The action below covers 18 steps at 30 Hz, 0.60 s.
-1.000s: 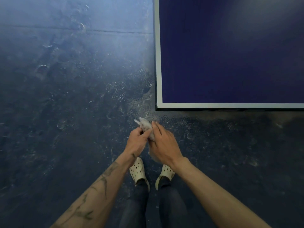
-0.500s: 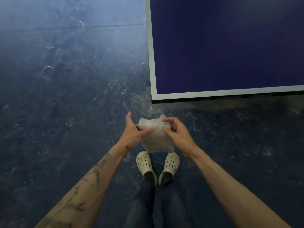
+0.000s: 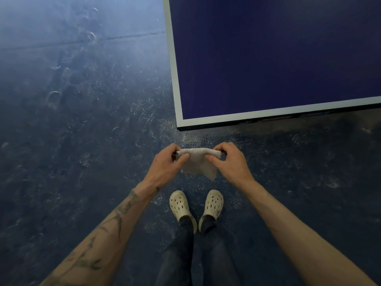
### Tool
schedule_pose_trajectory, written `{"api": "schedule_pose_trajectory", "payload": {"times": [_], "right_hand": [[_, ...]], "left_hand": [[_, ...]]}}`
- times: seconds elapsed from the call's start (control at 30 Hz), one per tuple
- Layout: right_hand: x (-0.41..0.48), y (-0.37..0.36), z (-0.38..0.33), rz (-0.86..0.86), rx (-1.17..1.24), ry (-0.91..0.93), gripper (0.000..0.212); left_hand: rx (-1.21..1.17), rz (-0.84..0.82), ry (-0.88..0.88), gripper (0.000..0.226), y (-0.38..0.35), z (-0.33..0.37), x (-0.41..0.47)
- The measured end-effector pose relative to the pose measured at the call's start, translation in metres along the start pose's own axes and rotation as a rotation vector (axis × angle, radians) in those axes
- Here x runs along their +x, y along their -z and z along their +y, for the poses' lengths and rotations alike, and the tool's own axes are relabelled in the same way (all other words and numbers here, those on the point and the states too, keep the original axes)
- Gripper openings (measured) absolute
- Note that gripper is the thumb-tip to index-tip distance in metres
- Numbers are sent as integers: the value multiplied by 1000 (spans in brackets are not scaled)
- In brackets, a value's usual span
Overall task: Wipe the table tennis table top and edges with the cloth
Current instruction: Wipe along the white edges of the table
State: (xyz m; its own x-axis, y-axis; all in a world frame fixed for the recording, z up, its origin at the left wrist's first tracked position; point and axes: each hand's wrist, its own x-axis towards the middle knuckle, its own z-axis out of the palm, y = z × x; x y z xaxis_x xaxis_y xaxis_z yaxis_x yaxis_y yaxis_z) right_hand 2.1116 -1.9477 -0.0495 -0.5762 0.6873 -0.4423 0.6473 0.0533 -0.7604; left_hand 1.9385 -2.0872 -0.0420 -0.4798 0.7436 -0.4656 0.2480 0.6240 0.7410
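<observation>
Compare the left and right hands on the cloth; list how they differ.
The left hand pinches the left end of the cloth; the right hand pinches its right end. The left forearm carries dark tattoos; the right forearm is bare. Both hands grip the cloth's rolled top edge between thumb and fingers, short of the corner of the table, not touching it.

The cloth was recorded as pale terry fabric, soft and nubbly, limp where it hung. The surface was noted as smooth, matt, dark blue, with a painted pale border. The floor was seen scuffed, mottled, faintly glossy. The clogs were judged moulded plastic, perforated.
</observation>
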Motion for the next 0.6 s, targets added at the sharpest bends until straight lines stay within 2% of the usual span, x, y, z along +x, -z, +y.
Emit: {"api": "schedule_pose_trajectory", "payload": {"times": [0.13, 0.27, 0.33, 0.43, 0.6], "right_hand": [[1, -14, -8, 50, 165, -51, 20], [-5, -17, -8, -123, 488, -70, 30], [-7, -15, -4, -135, 504, -56, 30], [-5, -18, -5, -82, 480, -38, 24], [-13, -43, -21, -62, 549, -17, 21]], "left_hand": [[-91, 50, -3, 19, -21, 20, -1], [-413, 56, 54, 26, -37, 36, -5], [-486, 88, 94, 33, -39, 38, -5], [-411, 206, 141, 28, -43, 38, -4], [-563, 364, 344, 28, -53, 48, 7]]}}
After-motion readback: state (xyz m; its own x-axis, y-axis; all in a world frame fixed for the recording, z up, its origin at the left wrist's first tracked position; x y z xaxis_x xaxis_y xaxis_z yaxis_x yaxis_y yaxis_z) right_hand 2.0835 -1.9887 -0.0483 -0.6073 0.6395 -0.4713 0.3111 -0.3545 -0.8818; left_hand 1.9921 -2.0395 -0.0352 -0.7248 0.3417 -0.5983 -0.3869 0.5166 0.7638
